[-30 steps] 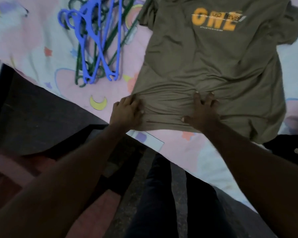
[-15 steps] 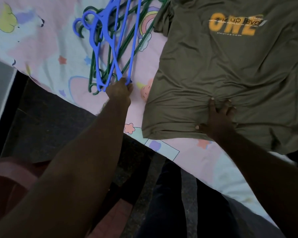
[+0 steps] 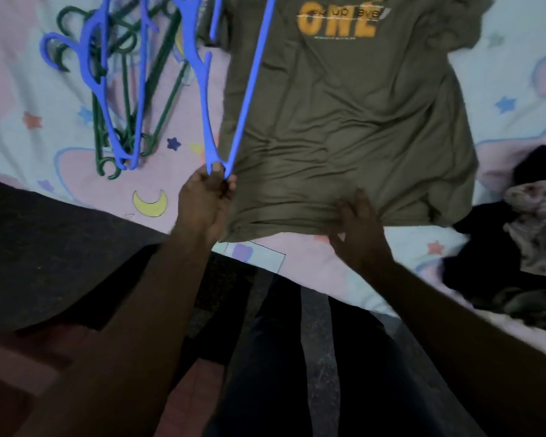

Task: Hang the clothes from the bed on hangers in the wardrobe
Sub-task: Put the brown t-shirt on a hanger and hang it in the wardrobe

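- The person's legs (image 3: 284,357) in dark trousers stand on the floor against the bed's edge, with both forearms reaching out over them.
- The left hand (image 3: 205,200) pinches the near corner of a blue hanger (image 3: 248,89) between thumb and fingers, just at the olive T-shirt's (image 3: 344,127) left edge.
- The right hand (image 3: 360,222) lies on the shirt's hem with its fingers spread and fairly straight, pressing the cloth to the bed sheet (image 3: 29,127).
- The shirt lies flat on the bed, print up, and the hanger's long bar slants across its left side.
- A heap of dark and patterned clothes (image 3: 536,228) sits just beside the shirt's right corner.
- A pile of blue and green hangers (image 3: 120,99) lies left of the shirt.
- Half a second ago the left hand was at that pile; now one hanger is out and beside the shirt.
- The held hanger's hook and the shirt's collar are cut off at the top edge, and the heap is too dim to sort.
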Available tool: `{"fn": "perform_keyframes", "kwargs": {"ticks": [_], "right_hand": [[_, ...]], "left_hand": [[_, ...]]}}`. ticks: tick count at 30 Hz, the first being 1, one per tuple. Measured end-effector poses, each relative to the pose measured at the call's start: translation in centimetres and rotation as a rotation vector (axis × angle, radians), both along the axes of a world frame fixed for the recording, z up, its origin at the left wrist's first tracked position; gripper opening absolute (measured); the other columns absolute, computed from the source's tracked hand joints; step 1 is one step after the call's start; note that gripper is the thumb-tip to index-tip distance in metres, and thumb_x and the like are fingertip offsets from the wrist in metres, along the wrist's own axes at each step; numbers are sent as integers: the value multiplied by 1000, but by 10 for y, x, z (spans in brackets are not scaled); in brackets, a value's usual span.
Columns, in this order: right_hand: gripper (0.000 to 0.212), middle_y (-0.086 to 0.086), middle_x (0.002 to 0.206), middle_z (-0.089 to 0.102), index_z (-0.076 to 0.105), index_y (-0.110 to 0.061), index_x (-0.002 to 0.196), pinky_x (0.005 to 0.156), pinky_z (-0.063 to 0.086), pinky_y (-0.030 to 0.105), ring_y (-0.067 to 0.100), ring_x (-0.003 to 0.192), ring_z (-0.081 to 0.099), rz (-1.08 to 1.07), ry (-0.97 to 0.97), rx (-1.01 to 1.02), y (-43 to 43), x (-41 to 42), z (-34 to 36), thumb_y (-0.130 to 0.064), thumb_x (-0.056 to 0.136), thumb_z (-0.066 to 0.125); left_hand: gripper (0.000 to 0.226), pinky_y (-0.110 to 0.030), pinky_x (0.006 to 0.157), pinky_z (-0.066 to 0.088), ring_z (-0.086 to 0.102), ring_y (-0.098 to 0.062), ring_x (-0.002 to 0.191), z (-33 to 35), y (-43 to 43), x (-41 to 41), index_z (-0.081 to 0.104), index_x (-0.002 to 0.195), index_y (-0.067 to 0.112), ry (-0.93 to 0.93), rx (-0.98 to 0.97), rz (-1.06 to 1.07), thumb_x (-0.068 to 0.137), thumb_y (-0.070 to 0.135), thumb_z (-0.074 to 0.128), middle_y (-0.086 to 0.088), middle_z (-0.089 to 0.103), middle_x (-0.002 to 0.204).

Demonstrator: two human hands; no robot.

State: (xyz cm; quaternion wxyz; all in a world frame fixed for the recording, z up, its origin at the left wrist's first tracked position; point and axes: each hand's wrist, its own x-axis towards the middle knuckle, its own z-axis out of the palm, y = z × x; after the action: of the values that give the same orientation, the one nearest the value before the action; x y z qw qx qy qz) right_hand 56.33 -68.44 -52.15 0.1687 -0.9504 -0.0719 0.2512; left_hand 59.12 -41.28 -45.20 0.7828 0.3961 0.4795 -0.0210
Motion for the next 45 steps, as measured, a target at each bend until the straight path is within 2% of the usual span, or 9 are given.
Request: {"fn": "perform_keyframes", "kwargs": {"ticks": [4, 7, 11, 16, 21, 26, 30, 38, 45], "right_hand": [[58, 24, 148, 42, 59, -7, 131, 106, 39, 40, 37, 135, 43, -133, 135, 123, -26, -50, 9, -36, 81, 63], [31, 7, 118, 65, 69, -16, 110, 96, 40, 20, 26, 116, 59, -583, 157, 397, -38, -55, 34, -38, 89, 67], [14, 10, 102, 65, 59, -25, 103, 77, 53, 39, 24, 87, 66, -1233, 289, 1086, -47, -17, 85, -32, 102, 46], [16, 4, 63, 59, 50, -17, 92, 49, 49, 25, 14, 47, 56, -1457, 322, 1187, -81, 8, 88, -12, 103, 40], [27, -4, 52, 33, 46, -21, 77, 35, 16, 11, 4, 30, 23, -1325, 429, 1015, -117, 10, 83, -12, 102, 42], [31, -1, 54, 34, 53, -13, 85, 36, 16, 14, 7, 34, 21, -1129, 674, 940, -162, -15, 73, -36, 104, 43], [52, 1, 49, 32, 47, -15, 70, 35, 15, 13, 9, 34, 20, -1070, 795, 815, -184, -50, 55, -61, 95, 44], [55, 3, 52, 30, 42, -15, 68, 36, 17, 19, 13, 40, 18, -1050, 937, 776, -189, -108, 34, -65, 93, 40], [56, 5, 52, 31, 43, -12, 71, 39, 16, 20, 13, 40, 17, -963, 1013, 826, -175, -125, 37, -64, 91, 40]], "left_hand": [[18, -17, 58, 50, 59, -6, 54, 2, -50, -33, 52, 82, 9, 70, 15, -205, 99, 5, 49, 5, 64, 61], [18, -16, 57, 52, 61, -6, 54, 4, -89, -60, 55, 82, 9, 114, 23, -387, 99, 6, 49, 5, 64, 59], [14, -19, 59, 54, 63, -12, 55, 11, -134, -98, 60, 84, 7, 147, 14, -486, 95, 2, 53, -1, 63, 65], [7, -22, 61, 55, 63, -13, 59, 29, -187, -136, 63, 90, 5, 110, 115, -725, 93, 0, 59, -2, 65, 69], [15, -28, 66, 49, 62, -16, 66, 21, -188, -135, 68, 90, 14, 103, 188, -1144, 84, 0, 67, -2, 67, 74], [23, -15, 61, 43, 63, -17, 68, -4, -169, -97, 70, 96, 13, 167, 901, -1156, 88, -2, 55, -5, 70, 87], [16, -29, 74, 40, 63, -29, 90, -31, -174, -60, 70, 102, 7, 26, 1244, -1215, 91, 14, 61, -11, 70, 98], [19, -38, 78, 47, 60, -32, 94, -69, -195, -14, 71, 98, 9, -113, 1370, -1593, 87, 22, 61, -13, 63, 102], [20, -35, 78, 45, 64, -32, 90, -50, -180, 11, 62, 94, 0, -65, 1124, -1063, 90, 18, 53, -19, 68, 91]]}}
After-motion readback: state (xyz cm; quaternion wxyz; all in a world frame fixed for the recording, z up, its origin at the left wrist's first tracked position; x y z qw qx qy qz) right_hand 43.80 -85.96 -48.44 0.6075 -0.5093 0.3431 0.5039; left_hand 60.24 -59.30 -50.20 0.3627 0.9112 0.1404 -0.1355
